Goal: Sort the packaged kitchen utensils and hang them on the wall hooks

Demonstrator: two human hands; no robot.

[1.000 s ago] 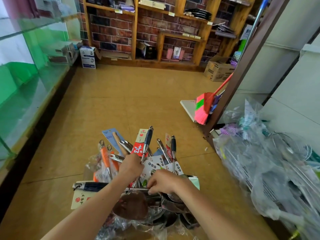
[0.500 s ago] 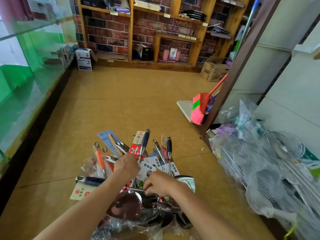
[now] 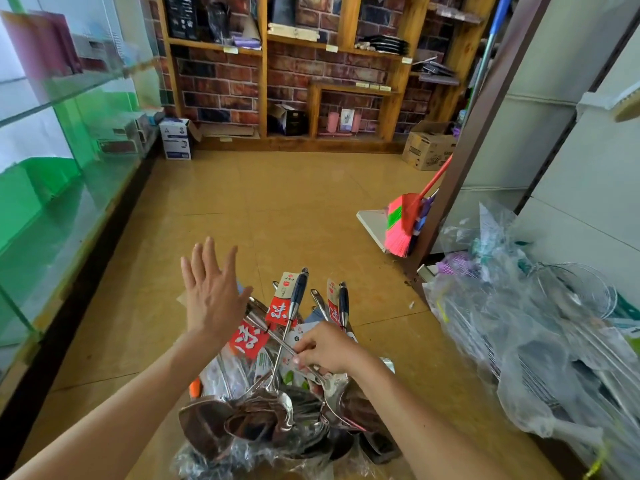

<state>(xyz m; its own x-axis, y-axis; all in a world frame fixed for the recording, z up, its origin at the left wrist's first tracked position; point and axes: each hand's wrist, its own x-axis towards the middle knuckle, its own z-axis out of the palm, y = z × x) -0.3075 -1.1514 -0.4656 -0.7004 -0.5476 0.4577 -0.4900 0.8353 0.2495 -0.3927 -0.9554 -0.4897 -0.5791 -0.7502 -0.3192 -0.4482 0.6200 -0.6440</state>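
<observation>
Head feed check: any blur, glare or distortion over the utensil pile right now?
Head view: the utensil pile and right hand pinching a steel handle are sharp, red tags legible; ladle bowls throw brown reflections, no blown-out glare; left hand slightly soft; glass counter at the frame edge is smeared, and wide-angle distortion tilts the brown post.

Lower centre: pile of packaged utensils (image 3: 270, 420) on tan floor (image 3: 294, 202), ladle bowls toward camera, handles fanned away. L hand (image 3: 211, 292) hovers over pile's left edge, palm down, fingers straight & spread, holding nothing. R hand (image 3: 329, 348) pinches a thin steel handle (image 3: 259, 318) mid-pile w/ thumb & fingertips. Two blue-handled utensils (image 3: 299, 289) w/ red tags stick up behind. Right edge: clear bags (image 3: 540, 341) of wire strainers. Pink broom (image 3: 401, 223) leans by brown post (image 3: 485, 116), mid-right. Top: wood shelves (image 3: 263, 64) on brick wall; cardboard box (image 3: 429, 150) upper right, white box (image 3: 175, 138) upper left beside glass counter (image 3: 52, 168).
</observation>
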